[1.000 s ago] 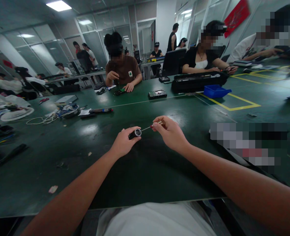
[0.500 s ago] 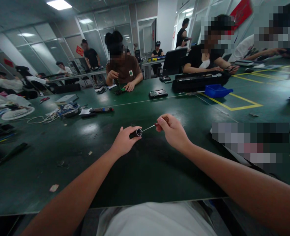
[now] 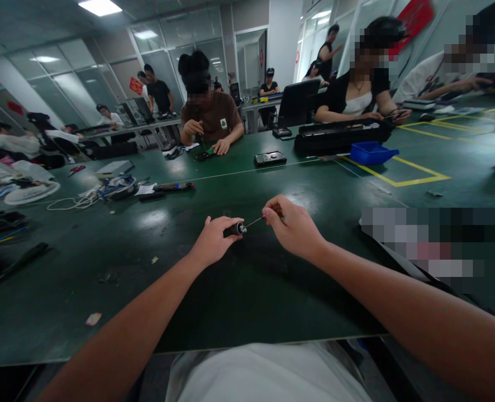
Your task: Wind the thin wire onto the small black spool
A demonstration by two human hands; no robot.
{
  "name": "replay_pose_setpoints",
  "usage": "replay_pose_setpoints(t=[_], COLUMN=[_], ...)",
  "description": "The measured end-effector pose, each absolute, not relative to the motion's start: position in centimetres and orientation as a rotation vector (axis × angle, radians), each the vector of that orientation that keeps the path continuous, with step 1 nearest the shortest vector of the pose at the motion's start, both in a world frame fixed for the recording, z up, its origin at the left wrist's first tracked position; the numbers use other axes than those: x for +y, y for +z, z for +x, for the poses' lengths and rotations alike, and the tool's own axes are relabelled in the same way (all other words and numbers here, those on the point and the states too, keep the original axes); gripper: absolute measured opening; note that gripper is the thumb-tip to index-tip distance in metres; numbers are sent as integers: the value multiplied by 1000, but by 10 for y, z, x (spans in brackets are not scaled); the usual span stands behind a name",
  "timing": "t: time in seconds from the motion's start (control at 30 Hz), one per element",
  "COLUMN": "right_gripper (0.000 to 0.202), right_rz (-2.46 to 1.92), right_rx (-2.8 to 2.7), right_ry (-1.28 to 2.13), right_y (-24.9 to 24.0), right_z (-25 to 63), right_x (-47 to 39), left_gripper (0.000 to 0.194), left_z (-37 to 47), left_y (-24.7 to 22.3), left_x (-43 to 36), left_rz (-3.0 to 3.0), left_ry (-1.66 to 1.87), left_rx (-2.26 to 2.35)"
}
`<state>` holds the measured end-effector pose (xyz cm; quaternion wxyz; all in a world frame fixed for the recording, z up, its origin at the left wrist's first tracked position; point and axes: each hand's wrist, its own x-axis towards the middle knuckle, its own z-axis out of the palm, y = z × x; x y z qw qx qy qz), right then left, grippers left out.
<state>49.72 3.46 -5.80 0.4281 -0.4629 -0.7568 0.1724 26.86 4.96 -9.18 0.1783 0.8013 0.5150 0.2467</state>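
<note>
One black cylinder (image 3: 232, 229) sits clamped in your left hand (image 3: 214, 240), its end facing the screwdriver (image 3: 255, 221) pinched in your right hand (image 3: 293, 228).

Cylinder (image 3: 234, 229): black, silver-coloured rim at one end. Held over the surface (image 3: 214, 312), lying roughly sideways, rimmed end facing right. Screwdriver (image 3: 256, 221): thin metal shaft, red collar, brownish handle partly covered. Shaft slopes down leftward from the handle; tip at the rimmed end. Insertion depth, if any, cannot be determined.
</note>
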Motion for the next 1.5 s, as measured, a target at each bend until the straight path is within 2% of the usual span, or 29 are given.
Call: replay_pose_setpoints(t=[0.5,0.8,0.97,1.17,1.33,1.5], right_gripper=[16,16,16,16,15,16], right_rz=[-1179,-1152,-1147,-1137,-1134,-1130], right_rx=[-1827,-1820,-1827,-1828,-1831,-1847], right_ry=[376,372,369,373,379,377], right_y=[-57,-55,-56,-56,-55,-54], right_z=[500,501,501,501,501,501], right_x=[34,34,35,34,33,33], left_gripper=[42,33,24,37,31,31], left_z=[265,264,264,273,281,268], left_y=[-99,-66,-66,-80,-82,-76], left_x=[56,54,69,82,86,89], left_rz=[1861,2051,2221,2440,2506,2372], left_ry=[1036,831,539,178,150,318], left_rx=[1351,1597,1654,1647,1625,1567])
